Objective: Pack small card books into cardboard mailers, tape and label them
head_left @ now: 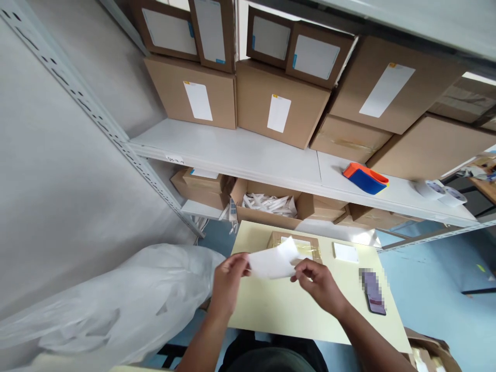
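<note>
White paper sheet (271, 262), 1, slightly blurred, stretched between the 2 hands above the tabletop (279, 312): left hand (229, 279) pinched on its left end, right hand (315, 281) with curled fingers pinched on its lower right corner. Beyond the hands, 1 taped cardboard box (314, 251), partly hidden by the sheet; right of the right hand, 1 flat white item (345, 252) and 1 phone (374, 295).
</note>
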`<move>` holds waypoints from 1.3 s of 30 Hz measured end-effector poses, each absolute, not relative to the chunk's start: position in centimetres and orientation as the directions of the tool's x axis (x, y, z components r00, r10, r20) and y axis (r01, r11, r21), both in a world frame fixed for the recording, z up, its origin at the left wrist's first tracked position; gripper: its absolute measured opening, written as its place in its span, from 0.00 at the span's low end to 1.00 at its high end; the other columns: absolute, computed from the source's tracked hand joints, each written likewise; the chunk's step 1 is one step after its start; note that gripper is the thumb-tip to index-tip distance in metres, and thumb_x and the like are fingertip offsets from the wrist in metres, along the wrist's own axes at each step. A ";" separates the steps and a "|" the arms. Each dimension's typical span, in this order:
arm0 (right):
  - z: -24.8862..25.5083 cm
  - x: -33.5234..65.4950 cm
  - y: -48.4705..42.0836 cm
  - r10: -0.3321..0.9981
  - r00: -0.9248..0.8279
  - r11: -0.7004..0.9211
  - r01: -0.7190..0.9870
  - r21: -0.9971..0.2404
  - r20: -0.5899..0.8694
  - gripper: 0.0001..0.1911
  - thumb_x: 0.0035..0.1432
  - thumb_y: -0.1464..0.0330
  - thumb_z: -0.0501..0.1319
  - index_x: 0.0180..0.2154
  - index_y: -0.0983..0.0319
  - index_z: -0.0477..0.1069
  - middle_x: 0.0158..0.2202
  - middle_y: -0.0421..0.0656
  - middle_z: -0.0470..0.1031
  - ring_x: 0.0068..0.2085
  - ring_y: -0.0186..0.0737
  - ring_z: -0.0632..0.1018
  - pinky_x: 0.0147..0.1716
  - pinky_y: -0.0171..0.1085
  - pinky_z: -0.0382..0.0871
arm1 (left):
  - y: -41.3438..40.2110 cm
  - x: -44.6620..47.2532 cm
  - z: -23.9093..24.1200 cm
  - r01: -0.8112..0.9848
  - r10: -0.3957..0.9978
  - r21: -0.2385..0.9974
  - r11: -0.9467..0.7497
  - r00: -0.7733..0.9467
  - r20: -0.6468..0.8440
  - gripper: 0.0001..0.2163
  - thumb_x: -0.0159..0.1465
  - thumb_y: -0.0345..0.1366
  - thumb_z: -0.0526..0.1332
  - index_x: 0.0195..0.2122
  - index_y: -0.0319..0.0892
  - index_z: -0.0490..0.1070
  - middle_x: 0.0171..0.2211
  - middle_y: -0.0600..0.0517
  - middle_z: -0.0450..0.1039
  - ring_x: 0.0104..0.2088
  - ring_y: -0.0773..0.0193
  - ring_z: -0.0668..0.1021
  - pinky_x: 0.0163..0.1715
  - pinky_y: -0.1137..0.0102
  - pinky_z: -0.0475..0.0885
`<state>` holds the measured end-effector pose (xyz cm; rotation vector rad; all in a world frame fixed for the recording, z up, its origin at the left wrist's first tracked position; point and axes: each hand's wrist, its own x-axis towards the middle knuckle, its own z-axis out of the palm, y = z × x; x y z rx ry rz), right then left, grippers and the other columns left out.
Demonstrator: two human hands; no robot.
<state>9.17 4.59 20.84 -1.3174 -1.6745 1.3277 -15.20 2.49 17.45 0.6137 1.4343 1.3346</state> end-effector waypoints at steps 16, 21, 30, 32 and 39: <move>16.8 2.9 10.1 0.826 -0.414 -0.431 -0.027 -0.902 -0.383 0.23 0.47 0.49 0.73 0.29 0.61 0.75 0.57 0.51 0.75 0.46 0.48 0.82 0.51 0.50 0.74 | 0.8 -17.6 19.2 -0.557 0.865 0.801 0.219 -0.270 -0.424 0.16 0.55 0.48 0.71 0.29 0.41 0.72 0.24 0.55 0.70 0.27 0.67 0.72 0.30 0.72 0.67; 16.2 0.2 7.8 0.724 -0.609 -0.485 -0.113 -0.867 -0.326 0.18 0.49 0.56 0.74 0.34 0.59 0.73 0.58 0.47 0.74 0.57 0.48 0.76 0.55 0.48 0.70 | 1.7 -17.0 20.4 -0.573 0.894 0.788 0.225 -0.199 -0.401 0.15 0.56 0.47 0.70 0.28 0.41 0.71 0.23 0.56 0.68 0.26 0.67 0.71 0.30 0.72 0.67; 14.4 -0.9 8.1 0.826 -0.419 -0.473 -0.149 -0.868 -0.378 0.22 0.49 0.52 0.71 0.39 0.60 0.72 0.29 0.38 0.77 0.27 0.34 0.76 0.30 0.36 0.73 | 2.1 -16.6 20.4 -0.680 0.902 0.673 0.292 -0.038 -0.430 0.14 0.56 0.44 0.71 0.27 0.40 0.69 0.24 0.54 0.70 0.28 0.64 0.74 0.31 0.70 0.69; 13.8 -0.4 9.2 0.861 -0.343 -0.417 -0.054 -0.907 -0.376 0.18 0.50 0.54 0.69 0.33 0.62 0.73 0.25 0.38 0.76 0.24 0.33 0.74 0.25 0.34 0.70 | 2.2 -17.4 20.5 -0.670 0.894 0.699 0.251 -0.116 -0.432 0.15 0.55 0.45 0.72 0.27 0.41 0.69 0.24 0.54 0.70 0.29 0.63 0.75 0.32 0.69 0.70; 12.1 1.7 18.1 0.916 -0.159 -0.306 0.314 -0.899 -0.368 0.10 0.51 0.61 0.62 0.25 0.62 0.71 0.21 0.38 0.74 0.16 0.30 0.69 0.15 0.30 0.60 | 0.9 -23.0 21.5 -0.630 0.782 0.777 0.016 -0.476 -0.402 0.18 0.49 0.47 0.74 0.29 0.42 0.70 0.26 0.56 0.70 0.28 0.64 0.72 0.30 0.70 0.71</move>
